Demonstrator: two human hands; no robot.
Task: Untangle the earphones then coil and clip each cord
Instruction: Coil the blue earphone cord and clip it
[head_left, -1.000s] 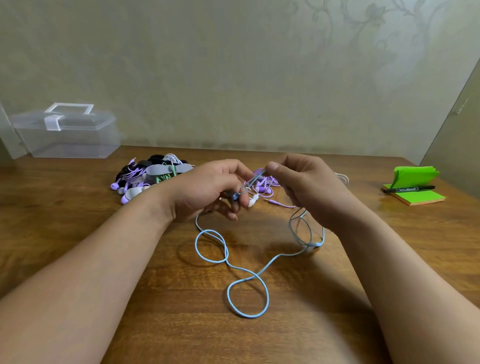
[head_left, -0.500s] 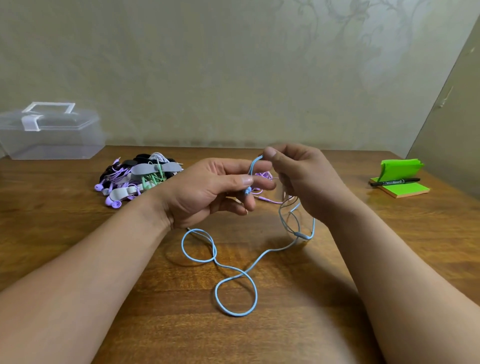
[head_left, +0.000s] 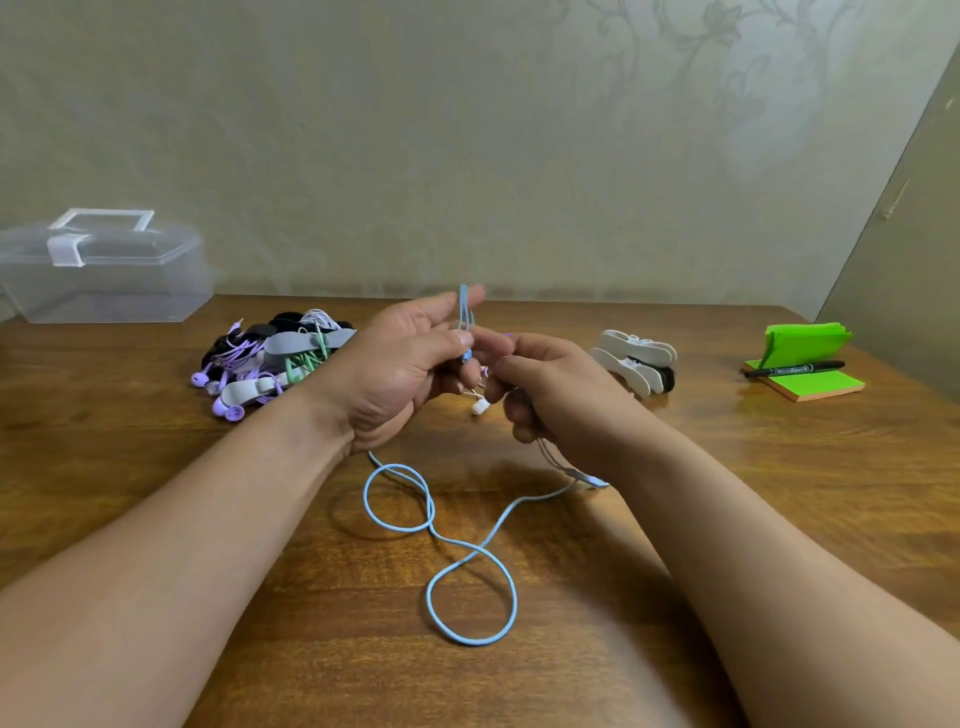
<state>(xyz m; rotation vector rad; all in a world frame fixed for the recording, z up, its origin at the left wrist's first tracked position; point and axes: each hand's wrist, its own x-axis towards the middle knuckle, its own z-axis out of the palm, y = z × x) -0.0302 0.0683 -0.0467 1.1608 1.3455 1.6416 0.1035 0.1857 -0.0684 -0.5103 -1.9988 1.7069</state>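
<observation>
Fingers (head_left: 439, 314) of L hand (head_left: 400, 374) are curled, w/ thumb & index pinched on the blue earphone cord (head_left: 470, 643). A short doubled loop of it is seen sticking up above the pinch. R hand (head_left: 558, 400) is held just beside, its fingers (head_left: 519, 415) curled in. Thin strands of the same cord are gripped inside and come out under the palm. White earbud (head_left: 480, 406) is hung between both hands, just above the table (head_left: 104, 405); which cord it belongs to cannot be told. Rest of the blue cord is laid in two loose loops mid-table, toward the near edge, between the forearms. Pile of earphones (head_left: 260, 358) (purple, green, black, some w/ grey clips) is seen toward the far-left, behind L wrist. Clear plastic box (head_left: 104, 280) is set at the far-left corner. White clips (head_left: 634, 358), stacked w/ sth. black, are placed just behind R hand. Green sticky-note pad (head_left: 826, 387) w/ black marker (head_left: 795, 369) laid across it is set by the right edge.
</observation>
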